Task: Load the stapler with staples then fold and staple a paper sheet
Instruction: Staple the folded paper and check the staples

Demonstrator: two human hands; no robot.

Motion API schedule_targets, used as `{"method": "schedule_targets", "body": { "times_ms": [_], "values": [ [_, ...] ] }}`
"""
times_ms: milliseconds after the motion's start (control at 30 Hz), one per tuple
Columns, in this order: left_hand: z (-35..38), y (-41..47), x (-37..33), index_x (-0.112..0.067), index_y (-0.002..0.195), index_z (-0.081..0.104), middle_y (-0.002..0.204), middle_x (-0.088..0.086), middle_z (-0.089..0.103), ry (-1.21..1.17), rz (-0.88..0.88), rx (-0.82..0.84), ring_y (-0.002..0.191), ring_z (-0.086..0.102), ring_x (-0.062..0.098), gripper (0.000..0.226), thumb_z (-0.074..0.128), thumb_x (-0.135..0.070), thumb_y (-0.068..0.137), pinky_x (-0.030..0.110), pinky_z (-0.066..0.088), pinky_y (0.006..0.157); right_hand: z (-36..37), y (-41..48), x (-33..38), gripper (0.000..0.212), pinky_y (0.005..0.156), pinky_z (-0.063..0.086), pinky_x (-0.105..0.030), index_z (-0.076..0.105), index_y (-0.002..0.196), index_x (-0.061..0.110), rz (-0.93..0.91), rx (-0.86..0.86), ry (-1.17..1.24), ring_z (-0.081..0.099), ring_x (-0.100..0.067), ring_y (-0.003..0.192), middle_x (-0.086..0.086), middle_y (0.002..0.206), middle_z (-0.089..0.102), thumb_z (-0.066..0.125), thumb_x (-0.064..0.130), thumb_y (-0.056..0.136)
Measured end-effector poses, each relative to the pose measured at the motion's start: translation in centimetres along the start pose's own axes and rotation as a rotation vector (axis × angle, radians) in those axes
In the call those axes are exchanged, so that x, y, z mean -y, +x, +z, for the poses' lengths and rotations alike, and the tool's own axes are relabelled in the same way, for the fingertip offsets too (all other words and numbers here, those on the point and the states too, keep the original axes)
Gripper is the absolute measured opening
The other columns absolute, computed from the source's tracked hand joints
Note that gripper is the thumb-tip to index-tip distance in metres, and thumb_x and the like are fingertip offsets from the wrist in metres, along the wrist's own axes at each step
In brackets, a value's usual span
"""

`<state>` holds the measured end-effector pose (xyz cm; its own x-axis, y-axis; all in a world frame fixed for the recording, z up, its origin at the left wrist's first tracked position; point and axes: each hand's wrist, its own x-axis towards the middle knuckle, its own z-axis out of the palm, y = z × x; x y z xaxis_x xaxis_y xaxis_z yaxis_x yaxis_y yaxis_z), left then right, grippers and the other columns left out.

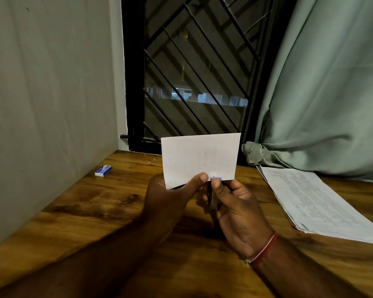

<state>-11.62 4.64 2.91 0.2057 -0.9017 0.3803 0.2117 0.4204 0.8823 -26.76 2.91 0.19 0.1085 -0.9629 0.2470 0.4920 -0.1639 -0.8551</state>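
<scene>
I hold a folded white paper sheet (199, 158) upright above the wooden table (95, 211). My left hand (170, 196) pinches its lower left part, thumb on the front. Two short staple marks show along the sheet's left edge. My right hand (237, 209) grips a small stapler (214, 190), whose blue tip meets the sheet's bottom edge; most of its dark body is hidden in my fingers. A small blue and white staple box (103, 170) lies on the table at the far left, near the wall.
A stack of printed papers (319, 201) lies on the table at the right. A green curtain (323, 93) hangs down to the table's back right. A barred window (194, 72) and a wall (47, 104) close off the back and left.
</scene>
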Motion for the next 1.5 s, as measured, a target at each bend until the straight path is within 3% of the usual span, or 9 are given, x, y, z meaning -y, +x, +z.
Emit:
{"method": "schedule_targets", "body": {
  "times_ms": [233, 433, 567, 733, 933, 1033, 1200, 1400, 1500],
  "values": [
    [-0.1, 0.0, 0.2, -0.031, 0.096, 0.076, 0.092, -0.020, 0.083, 0.000, -0.002, -0.002, 0.088, 0.080, 0.001, 0.031, 0.093, -0.011, 0.081, 0.015, 0.061, 0.070, 0.0, 0.1, 0.0, 0.078, 0.084, 0.058, -0.040, 0.081, 0.118, 0.010, 0.000, -0.034, 0.002, 0.072, -0.025, 0.094, -0.018, 0.117, 0.079, 0.108, 0.050, 0.057],
    [0.0, -0.2, 0.0, -0.030, 0.086, 0.076, 0.082, -0.020, 0.082, -0.003, -0.032, 0.012, 0.078, 0.080, -0.001, 0.028, 0.092, -0.008, 0.082, 0.015, 0.060, 0.065, 0.2, 0.0, 0.1, 0.074, 0.084, 0.059, -0.037, 0.084, 0.117, 0.015, 0.001, -0.040, -0.015, 0.074, -0.022, 0.100, -0.013, 0.120, 0.080, 0.107, 0.052, 0.058],
    [0.1, -0.1, 0.3, -0.026, 0.095, 0.080, 0.098, -0.007, 0.085, -0.003, -0.062, -0.015, 0.092, 0.083, 0.013, 0.026, 0.093, -0.009, 0.081, 0.034, 0.067, 0.081, 0.2, 0.1, 0.3, 0.064, 0.084, 0.058, -0.035, 0.081, 0.120, 0.008, 0.014, -0.058, -0.016, 0.068, -0.024, 0.097, -0.014, 0.112, 0.079, 0.099, 0.042, 0.069],
    [0.3, -0.4, 0.1, -0.029, 0.095, 0.077, 0.091, -0.018, 0.084, 0.003, -0.046, -0.040, 0.087, 0.081, 0.004, 0.030, 0.095, -0.011, 0.079, 0.016, 0.062, 0.070, 1.0, -0.3, 1.3, 0.048, 0.089, 0.066, -0.031, 0.073, 0.123, -0.004, -0.001, -0.048, 0.055, 0.079, -0.024, 0.101, -0.017, 0.111, 0.082, 0.080, 0.018, 0.081],
    [0.5, -0.8, -0.4, -0.027, 0.093, 0.078, 0.087, -0.020, 0.083, 0.019, -0.040, -0.006, 0.084, 0.080, -0.001, 0.025, 0.092, -0.010, 0.081, 0.011, 0.059, 0.068, 1.3, -0.4, 1.5, 0.033, 0.074, 0.065, -0.028, 0.076, 0.110, -0.002, -0.041, -0.082, 0.051, 0.081, -0.022, 0.091, -0.017, 0.100, 0.082, 0.080, 0.013, 0.081],
    [0.2, -0.6, -0.5, -0.023, 0.082, 0.083, 0.086, -0.007, 0.085, 0.038, -0.055, -0.002, 0.081, 0.082, 0.009, 0.014, 0.089, -0.011, 0.085, 0.020, 0.064, 0.070, 1.2, -0.2, 1.7, 0.037, 0.073, 0.064, -0.028, 0.076, 0.115, -0.003, -0.043, -0.063, 0.030, 0.077, -0.022, 0.085, -0.017, 0.098, 0.080, 0.080, 0.016, 0.084],
    [-0.5, 0.3, -0.7, -0.018, 0.100, 0.078, 0.090, 0.004, 0.085, -0.037, -0.138, -0.057, 0.082, 0.082, 0.017, 0.015, 0.088, -0.015, 0.089, 0.036, 0.068, 0.079, 0.5, 0.3, 2.3, 0.028, 0.057, 0.050, -0.028, 0.072, 0.109, 0.011, 0.103, -0.036, 0.059, 0.064, -0.016, 0.072, -0.011, 0.099, 0.076, 0.075, 0.034, 0.094],
    [-1.0, 1.2, -0.1, -0.004, 0.094, 0.083, 0.092, 0.022, 0.082, -0.074, -0.212, -0.026, 0.078, 0.075, 0.027, 0.015, 0.089, -0.016, 0.087, 0.056, 0.060, 0.094, -0.5, 0.7, 2.7, 0.053, 0.038, 0.031, -0.021, 0.075, 0.119, 0.010, 0.070, -0.144, -0.114, 0.042, -0.010, 0.049, -0.010, 0.100, 0.078, 0.091, 0.037, 0.076],
    [-1.1, 1.1, 0.3, 0.000, 0.093, 0.083, 0.091, 0.021, 0.082, -0.027, -0.212, 0.014, 0.079, 0.076, 0.026, 0.021, 0.090, -0.018, 0.086, 0.055, 0.062, 0.094, -0.1, 0.2, 2.6, 0.038, 0.041, 0.028, -0.022, 0.081, 0.107, 0.011, 0.112, -0.135, -0.225, 0.040, -0.012, 0.048, -0.004, 0.070, 0.064, 0.093, 0.035, 0.080]
  ]
}}
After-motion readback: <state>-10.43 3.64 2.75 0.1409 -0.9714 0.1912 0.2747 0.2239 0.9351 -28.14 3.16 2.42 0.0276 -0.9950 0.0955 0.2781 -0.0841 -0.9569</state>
